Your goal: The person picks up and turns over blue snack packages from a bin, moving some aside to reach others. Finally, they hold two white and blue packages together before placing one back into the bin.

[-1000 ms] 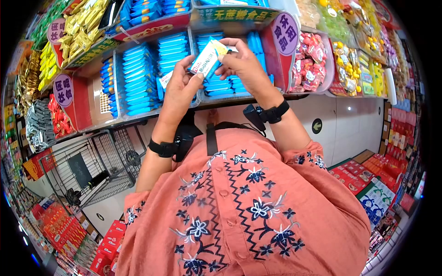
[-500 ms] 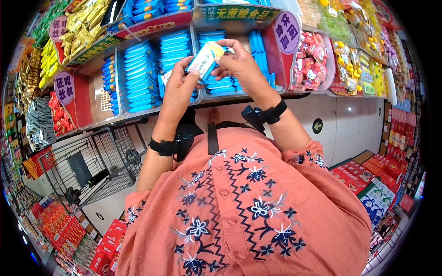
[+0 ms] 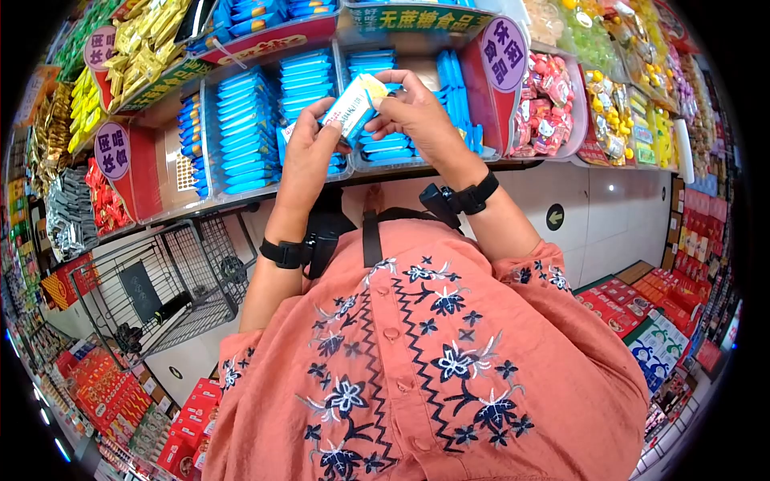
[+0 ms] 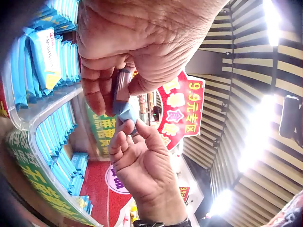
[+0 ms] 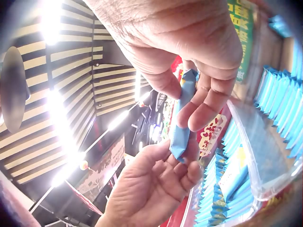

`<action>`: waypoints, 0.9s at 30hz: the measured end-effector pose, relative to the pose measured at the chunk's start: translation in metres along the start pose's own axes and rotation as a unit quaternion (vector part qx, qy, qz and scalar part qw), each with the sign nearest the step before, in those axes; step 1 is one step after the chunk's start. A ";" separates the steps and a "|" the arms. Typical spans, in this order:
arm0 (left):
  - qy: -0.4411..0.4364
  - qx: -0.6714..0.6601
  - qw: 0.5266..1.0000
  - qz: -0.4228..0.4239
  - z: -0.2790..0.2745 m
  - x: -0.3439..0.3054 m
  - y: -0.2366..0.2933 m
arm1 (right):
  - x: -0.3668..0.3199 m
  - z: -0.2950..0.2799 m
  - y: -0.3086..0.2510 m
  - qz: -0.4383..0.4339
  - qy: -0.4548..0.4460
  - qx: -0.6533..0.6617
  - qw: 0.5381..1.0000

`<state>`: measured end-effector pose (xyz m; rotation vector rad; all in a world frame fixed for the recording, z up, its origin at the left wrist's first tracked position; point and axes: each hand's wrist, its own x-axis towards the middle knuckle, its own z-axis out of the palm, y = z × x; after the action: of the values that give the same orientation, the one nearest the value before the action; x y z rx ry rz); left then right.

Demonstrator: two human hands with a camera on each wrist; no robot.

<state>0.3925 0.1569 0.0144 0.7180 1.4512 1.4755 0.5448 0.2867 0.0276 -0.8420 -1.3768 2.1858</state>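
In the head view both hands hold one small blue-and-white snack packet [image 3: 350,107] with a yellow patch at its upper end, over a bin of similar packets. The left hand [image 3: 309,152] pinches its lower end between thumb and fingers. At the upper right end, the right hand [image 3: 423,122] grips it the same way. Seen edge-on in the left wrist view, the packet [image 4: 126,106] spans the gap between the two hands. Its blue wrapper [image 5: 181,124] stands upright between thumb and fingers in the right wrist view.
Clear plastic bins of stacked blue packets [image 3: 243,132] sit under the hands. Pink wrapped sweets [image 3: 545,104] lie in a bin to the right, with gold-wrapped ones [image 3: 152,52] at the upper left. A wire shopping cart [image 3: 172,289] stands at the lower left.
The packet has shifted slightly left and tilted a little between the fingers. Both hands keep their hold, nearly in place.
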 end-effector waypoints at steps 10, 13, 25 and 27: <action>0.029 0.022 0.999 -0.011 -0.001 0.003 0.004 | 0.001 -0.005 0.005 0.008 0.018 0.011 1.000; 0.044 0.015 0.999 -0.010 -0.001 0.003 0.004 | 0.001 -0.007 0.009 0.011 0.019 0.013 1.000; 0.057 0.001 0.998 -0.008 -0.006 0.002 0.003 | 0.000 -0.004 0.013 0.008 0.018 0.017 1.000; 0.059 -0.001 0.998 -0.010 -0.006 0.002 0.002 | 0.000 -0.003 0.014 0.011 0.016 0.021 1.000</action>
<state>0.3856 0.1560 0.0156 0.6217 1.5414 1.5261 0.5467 0.2829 0.0142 -0.8764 -1.3090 2.2000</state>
